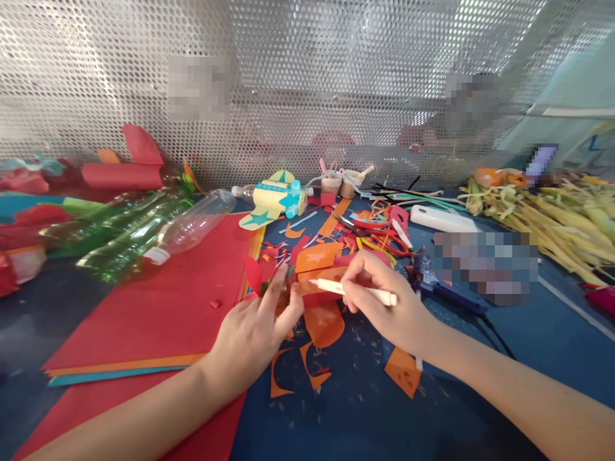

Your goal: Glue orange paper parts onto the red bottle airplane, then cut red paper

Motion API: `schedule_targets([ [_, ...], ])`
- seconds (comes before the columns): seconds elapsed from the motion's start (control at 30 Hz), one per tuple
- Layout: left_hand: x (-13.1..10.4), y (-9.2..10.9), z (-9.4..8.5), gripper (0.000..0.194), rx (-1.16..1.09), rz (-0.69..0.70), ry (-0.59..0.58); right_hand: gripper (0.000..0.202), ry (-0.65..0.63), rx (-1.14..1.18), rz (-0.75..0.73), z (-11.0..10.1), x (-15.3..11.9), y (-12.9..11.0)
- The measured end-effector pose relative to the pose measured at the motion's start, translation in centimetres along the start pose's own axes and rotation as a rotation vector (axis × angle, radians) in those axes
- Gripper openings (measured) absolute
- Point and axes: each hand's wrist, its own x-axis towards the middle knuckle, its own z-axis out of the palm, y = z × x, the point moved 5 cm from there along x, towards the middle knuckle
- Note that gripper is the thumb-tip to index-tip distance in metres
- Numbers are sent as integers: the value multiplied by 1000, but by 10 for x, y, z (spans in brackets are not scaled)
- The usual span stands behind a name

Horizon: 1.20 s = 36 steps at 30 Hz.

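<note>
In the middle of the head view lies an orange-and-red paper craft, apparently a paper-wrapped bottle with orange wing-like flaps. My left hand steadies its left end, thumb and fingers around it; part of that end is hidden behind the fingers. My right hand is closed in a pen grip on a white marker. The marker's tip points left and is at the orange paper; whether it touches is too small to tell. An orange rounded flap sticks out below the craft.
Red paper sheets lie left, with green and clear plastic bottles behind. A yellow bottle plane, cups, scissors, a blue glue gun and corn husks stand around. Orange scraps litter the blue table.
</note>
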Motion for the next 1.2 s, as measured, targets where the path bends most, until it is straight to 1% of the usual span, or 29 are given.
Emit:
schedule_targets([
  [0.13, 0, 1, 0, 33, 5, 6, 0, 14, -21, 16, -1, 1, -1, 0],
  [0.33, -2, -2, 4, 34, -98, -53, -50, 14, 1, 13, 0, -1, -2, -1],
  [0.5, -2, -2, 4, 34, -131, -58, -60, 15, 2, 9, 7, -1, -1, -1],
  [0.67, -2, -2, 5, 35, -100, -50, -63, 15, 21, -9, 5, -2, -1, 0],
  [0.87, 0, 0, 2, 34, -25, -16, -32, 15, 41, 0, 12, -3, 0, 1],
  [1.03, 2, 1, -3, 31, 29, 12, 11, 14, 27, 29, 24, -2, 2, 1],
  [1.2, 5, 2, -5, 30, 95, 28, 17, 14, 13, 44, 29, -2, 0, 1],
])
